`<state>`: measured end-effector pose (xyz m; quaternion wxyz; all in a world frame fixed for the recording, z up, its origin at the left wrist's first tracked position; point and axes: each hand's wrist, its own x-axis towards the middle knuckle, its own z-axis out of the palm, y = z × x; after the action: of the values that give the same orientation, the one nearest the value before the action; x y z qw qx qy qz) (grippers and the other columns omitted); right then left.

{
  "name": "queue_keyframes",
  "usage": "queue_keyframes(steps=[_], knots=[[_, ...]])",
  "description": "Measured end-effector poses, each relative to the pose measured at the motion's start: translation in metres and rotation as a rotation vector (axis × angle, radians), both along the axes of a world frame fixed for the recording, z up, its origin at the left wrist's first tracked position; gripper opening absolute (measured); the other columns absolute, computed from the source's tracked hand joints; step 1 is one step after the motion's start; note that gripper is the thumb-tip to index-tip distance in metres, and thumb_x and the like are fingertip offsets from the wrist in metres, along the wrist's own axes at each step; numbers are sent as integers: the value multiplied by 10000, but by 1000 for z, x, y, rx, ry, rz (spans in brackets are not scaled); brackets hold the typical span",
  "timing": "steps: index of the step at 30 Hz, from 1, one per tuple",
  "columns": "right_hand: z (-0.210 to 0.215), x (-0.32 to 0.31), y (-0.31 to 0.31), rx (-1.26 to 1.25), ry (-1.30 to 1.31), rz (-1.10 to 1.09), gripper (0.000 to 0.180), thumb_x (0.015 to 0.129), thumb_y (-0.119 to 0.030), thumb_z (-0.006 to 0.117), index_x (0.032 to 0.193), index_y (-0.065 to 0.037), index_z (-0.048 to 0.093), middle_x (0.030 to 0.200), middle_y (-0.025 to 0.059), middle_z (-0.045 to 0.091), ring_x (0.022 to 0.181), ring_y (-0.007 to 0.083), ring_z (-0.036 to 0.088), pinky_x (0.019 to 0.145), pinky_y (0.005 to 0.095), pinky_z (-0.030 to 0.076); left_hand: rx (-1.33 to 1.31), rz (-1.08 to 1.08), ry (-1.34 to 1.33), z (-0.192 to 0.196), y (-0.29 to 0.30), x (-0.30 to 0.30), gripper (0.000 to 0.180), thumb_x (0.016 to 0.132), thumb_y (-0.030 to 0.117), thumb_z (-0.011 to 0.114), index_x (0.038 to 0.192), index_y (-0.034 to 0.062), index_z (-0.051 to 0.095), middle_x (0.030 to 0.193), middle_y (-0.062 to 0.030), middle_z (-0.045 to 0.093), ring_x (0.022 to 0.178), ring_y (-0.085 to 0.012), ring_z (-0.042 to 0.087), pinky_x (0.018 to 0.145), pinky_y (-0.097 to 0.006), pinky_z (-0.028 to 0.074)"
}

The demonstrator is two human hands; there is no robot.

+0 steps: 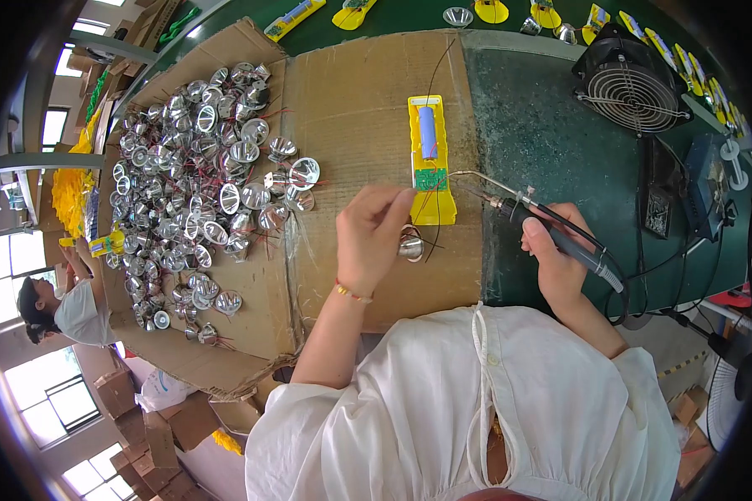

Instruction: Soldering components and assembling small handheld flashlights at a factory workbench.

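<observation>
On the cardboard lies a yellow plastic housing [444,210] with a blue cylindrical battery [428,134] and a small green circuit board [430,179]. My left hand [369,238] is closed in a pinch at the board's left side; thin wires run close by, but what the fingertips hold is hidden. Below it, partly covered by the hand, sits a silver reflector cup [411,244]. My right hand [560,259] grips a soldering iron [551,236] by its handle. A thin metal feed tube [485,178] mounted on the iron reaches the board's right edge.
A large heap of wired silver reflector cups [200,184] fills a cardboard tray at left. A black fan [631,92] and a blue boxy unit [703,184] stand at right. More yellow housings [491,10] line the far edge. Another person [79,309] works at far left.
</observation>
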<state>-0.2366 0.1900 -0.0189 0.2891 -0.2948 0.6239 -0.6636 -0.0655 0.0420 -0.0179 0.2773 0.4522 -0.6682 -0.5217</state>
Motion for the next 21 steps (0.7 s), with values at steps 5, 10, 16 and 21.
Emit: queue_keyframes(steps=[5, 10, 16, 21], knots=[[-4, -5, 4, 0, 24, -7, 155, 794, -91, 669, 863, 6, 569, 683, 31, 584, 608, 58, 520, 536, 192, 410, -256, -252, 91, 6, 1, 31, 181, 771, 89, 668, 939, 23, 672, 935, -96, 605, 834, -181, 570, 756, -278, 468], [-2, -3, 0, 20, 30, -30, 161, 789, -100, 678, 860, 1, 575, 685, 10, 570, 597, 42, 486, 524, 188, 387, -863, -408, -180, 12, 16, 2, 232, 627, 189, 751, 840, 123, 687, 927, -36, 545, 841, -224, 516, 710, -347, 393], [-7, -5, 2, 16, 100, -41, 145, 773, -89, 683, 839, -3, 587, 685, 0, 570, 604, 38, 485, 527, 188, 391, -408, -167, -81, 2, 9, -1, 99, 668, 125, 744, 685, 56, 675, 777, -51, 538, 718, -184, 531, 611, -297, 426], [1, 5, -14, 9, 86, 11, 148, 764, -91, 691, 828, -10, 585, 664, -3, 566, 596, 29, 479, 520, 185, 384, -100, -198, -183, 6, -12, -7, 145, 712, 114, 716, 676, -9, 649, 730, -65, 541, 585, -153, 536, 546, -281, 435]])
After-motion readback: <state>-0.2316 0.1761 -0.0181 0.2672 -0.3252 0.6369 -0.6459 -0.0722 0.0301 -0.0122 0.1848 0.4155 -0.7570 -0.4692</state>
